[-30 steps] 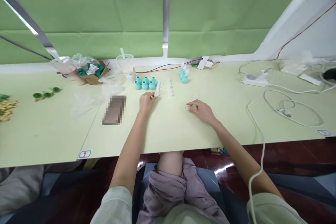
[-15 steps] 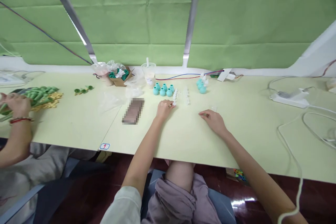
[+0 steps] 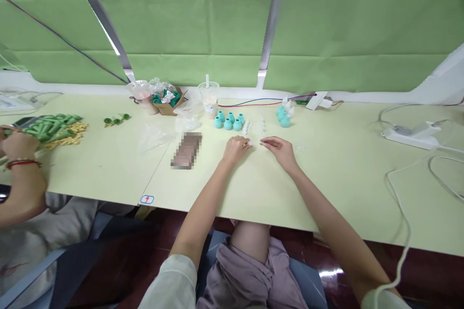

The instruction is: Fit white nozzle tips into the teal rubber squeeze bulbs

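Note:
My left hand (image 3: 235,148) rests on the pale green table (image 3: 326,174), fingers curled around a small white part (image 3: 249,143) at its fingertips. My right hand (image 3: 280,149) lies close beside it, fingers pinched together and reaching toward the same spot; what they hold is too small to name. Just beyond both hands lie several small white parts (image 3: 255,126) in rows. Behind those stand several teal bulb-shaped pieces (image 3: 228,120), and a second teal cluster with white tips (image 3: 283,116) stands to the right. A small clear piece (image 3: 300,146) lies right of my right hand.
A blurred dark rectangle (image 3: 185,150) lies left of my left hand. A cardboard box of green parts (image 3: 165,101), plastic bags and a lidded cup (image 3: 209,98) stand at the back. White cables and a power strip (image 3: 411,135) lie right. Another person's hand (image 3: 18,147) works over green and yellow parts (image 3: 56,128) at far left.
My right hand has moved left to meet my left hand, leaving the small clear piece behind. The view has shifted left over the second, bringing the other person into sight.

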Available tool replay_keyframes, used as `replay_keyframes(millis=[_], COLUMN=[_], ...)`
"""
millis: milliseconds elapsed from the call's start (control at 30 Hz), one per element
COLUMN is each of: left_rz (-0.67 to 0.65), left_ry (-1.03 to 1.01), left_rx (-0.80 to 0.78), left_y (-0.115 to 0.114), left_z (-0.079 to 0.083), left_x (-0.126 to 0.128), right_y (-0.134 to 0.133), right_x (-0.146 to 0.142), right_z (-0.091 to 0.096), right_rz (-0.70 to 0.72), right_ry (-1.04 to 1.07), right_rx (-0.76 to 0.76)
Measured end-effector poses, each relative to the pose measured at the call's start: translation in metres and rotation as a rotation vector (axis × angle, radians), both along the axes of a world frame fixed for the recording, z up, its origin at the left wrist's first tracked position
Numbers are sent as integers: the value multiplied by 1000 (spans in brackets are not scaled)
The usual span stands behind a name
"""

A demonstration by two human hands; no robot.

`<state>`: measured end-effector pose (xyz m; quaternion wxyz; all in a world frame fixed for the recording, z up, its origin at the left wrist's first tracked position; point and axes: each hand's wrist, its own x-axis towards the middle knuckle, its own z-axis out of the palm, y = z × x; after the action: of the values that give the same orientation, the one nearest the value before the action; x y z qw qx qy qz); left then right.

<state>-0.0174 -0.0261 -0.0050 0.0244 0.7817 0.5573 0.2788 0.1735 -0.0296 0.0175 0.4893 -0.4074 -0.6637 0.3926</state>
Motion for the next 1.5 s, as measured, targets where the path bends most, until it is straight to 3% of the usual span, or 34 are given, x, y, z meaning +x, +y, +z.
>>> replay_keyframes(millis=[100, 267, 500, 900, 1200, 1333, 1500], left_rz=[-49, -86, -133, -173, -139, -184, -205], left_ry=[21, 21, -55, -119, -330, -277, -183], left_rx=[0, 4, 78, 82, 11, 41, 151], left_y=[-4, -6, -6, -7, -13, -13, -11], left_z=[1, 1, -2, -1, 8, 6, 0], left_x=[8, 15, 17, 19, 23, 23, 22], right_y=[-2, -10, -10, -8, -18, -13, -2], right_x=[-10, -2, -2, -4, -5, -4, -1], right_z=[-3, -11, -12, -13, -7, -6, -9], right_rz=[-45, -62, -131, -121, -211, -246, -67], right_ry=[7, -4, -166, -119, -274, -96, 50], right_rx=[79, 99, 194, 164, 404, 271, -30])
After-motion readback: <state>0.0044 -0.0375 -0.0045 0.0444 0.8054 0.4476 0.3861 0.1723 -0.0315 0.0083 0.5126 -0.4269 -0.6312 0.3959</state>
